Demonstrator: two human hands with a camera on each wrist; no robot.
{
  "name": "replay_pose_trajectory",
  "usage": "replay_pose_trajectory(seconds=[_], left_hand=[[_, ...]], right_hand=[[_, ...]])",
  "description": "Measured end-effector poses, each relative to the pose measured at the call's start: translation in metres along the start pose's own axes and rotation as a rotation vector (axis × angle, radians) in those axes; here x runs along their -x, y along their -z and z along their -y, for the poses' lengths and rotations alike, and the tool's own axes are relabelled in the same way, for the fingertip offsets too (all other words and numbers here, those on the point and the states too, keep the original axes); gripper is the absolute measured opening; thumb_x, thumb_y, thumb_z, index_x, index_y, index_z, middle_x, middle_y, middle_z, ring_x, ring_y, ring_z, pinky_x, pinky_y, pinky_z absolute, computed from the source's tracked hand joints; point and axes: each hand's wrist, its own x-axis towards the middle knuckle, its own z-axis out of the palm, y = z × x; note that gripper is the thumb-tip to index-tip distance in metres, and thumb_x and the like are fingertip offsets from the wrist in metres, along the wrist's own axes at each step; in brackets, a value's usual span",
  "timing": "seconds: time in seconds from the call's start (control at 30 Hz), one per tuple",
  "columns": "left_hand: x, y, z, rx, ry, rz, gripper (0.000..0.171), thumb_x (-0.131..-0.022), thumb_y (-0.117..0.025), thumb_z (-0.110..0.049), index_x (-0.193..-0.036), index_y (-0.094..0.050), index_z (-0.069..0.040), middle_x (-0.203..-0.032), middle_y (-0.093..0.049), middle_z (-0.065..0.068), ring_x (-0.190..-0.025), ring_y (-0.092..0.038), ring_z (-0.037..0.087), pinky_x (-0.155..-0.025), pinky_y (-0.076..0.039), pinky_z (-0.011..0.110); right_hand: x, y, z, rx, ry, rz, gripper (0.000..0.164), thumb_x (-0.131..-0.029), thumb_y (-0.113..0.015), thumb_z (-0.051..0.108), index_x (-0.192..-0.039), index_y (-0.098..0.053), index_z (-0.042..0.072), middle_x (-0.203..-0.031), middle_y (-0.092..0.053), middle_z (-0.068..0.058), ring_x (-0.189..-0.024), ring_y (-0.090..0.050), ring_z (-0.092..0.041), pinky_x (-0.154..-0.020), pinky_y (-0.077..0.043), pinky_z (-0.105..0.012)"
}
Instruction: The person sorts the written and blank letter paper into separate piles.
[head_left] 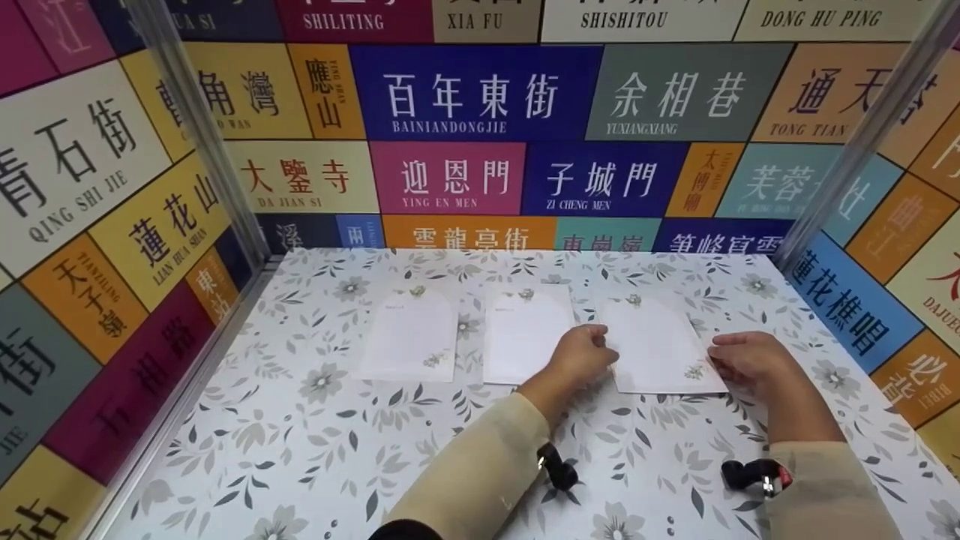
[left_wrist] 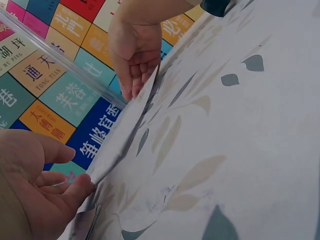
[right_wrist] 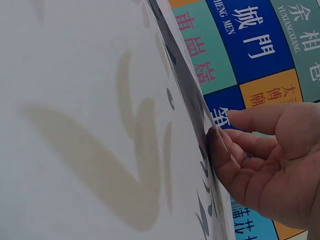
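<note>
Beige sleeves (head_left: 469, 472), nearest, reach over a floral counter (head_left: 337, 465). Left hand (head_left: 576, 358) and right hand (head_left: 754, 358) hold the rightmost card (head_left: 651, 345) by opposite side edges, fingers narrow; gaps separate it from the middle card (head_left: 523, 334) and left card (head_left: 411, 334).

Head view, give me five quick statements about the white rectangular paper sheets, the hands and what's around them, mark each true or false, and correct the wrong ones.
1. Three white rectangular paper sheets form a row: left sheet, middle sheet, right sheet. True.
2. Both hands are at the left sheet. False: the left hand is at the right sheet's left edge, the right hand at its right edge.
3. The tabletop is white with printed flowers and leaves. True.
4. Both sleeves are bright red. False: the left sleeve and right sleeve are beige.
5. A printed sprig shows near each sheet's top. True.
</note>
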Motion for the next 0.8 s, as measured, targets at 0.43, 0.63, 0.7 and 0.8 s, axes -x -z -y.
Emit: replay_pose_trajectory(seconds=[0.43, 0.63, 0.7, 0.8], left_hand=[[-0.007, 0.031, 0.004, 0.103, -0.053, -0.013, 0.054, -0.096, -0.076, -0.014, -0.148, -0.063, -0.008, -0.143, -0.071, 0.009, -0.136, -0.066, 0.025, -0.106, -0.061, 0.036], [-0.010, 0.064, 0.013, 0.142, -0.071, -0.026, 0.058, -0.096, -0.075, -0.017, -0.151, -0.060, -0.007, -0.148, -0.068, 0.009, -0.140, -0.063, 0.026, -0.109, -0.059, 0.037], [-0.011, 0.076, 0.018, 0.156, -0.075, -0.040, 0.059, -0.097, -0.074, -0.017, -0.152, -0.059, -0.007, -0.148, -0.068, 0.009, -0.139, -0.064, 0.026, -0.107, -0.060, 0.037], [-0.012, 0.093, 0.026, 0.167, -0.076, -0.067, 0.059, -0.097, -0.073, -0.017, -0.154, -0.057, -0.008, -0.149, -0.067, 0.009, -0.136, -0.066, 0.025, -0.105, -0.060, 0.035]], right_hand=[[0.009, -0.014, 0.031, 0.183, 0.058, -0.067, 0.067, -0.108, -0.061, 0.038, -0.162, -0.042, 0.003, -0.142, -0.061, -0.024, -0.117, -0.066, -0.026, -0.090, -0.060, -0.029], [0.004, -0.038, 0.045, 0.194, 0.139, -0.039, 0.070, -0.106, -0.063, 0.042, -0.162, -0.044, 0.003, -0.152, -0.058, -0.027, -0.130, -0.065, -0.033, -0.100, -0.061, -0.032], [0.002, -0.049, 0.050, 0.147, 0.159, -0.004, 0.071, -0.107, -0.063, 0.039, -0.163, -0.041, 0.003, -0.157, -0.054, -0.028, -0.138, -0.061, -0.038, -0.109, -0.059, -0.038], [0.000, -0.067, 0.059, 0.135, 0.186, 0.027, 0.071, -0.107, -0.064, 0.038, -0.164, -0.039, 0.004, -0.160, -0.050, -0.028, -0.144, -0.057, -0.042, -0.116, -0.055, -0.044]])
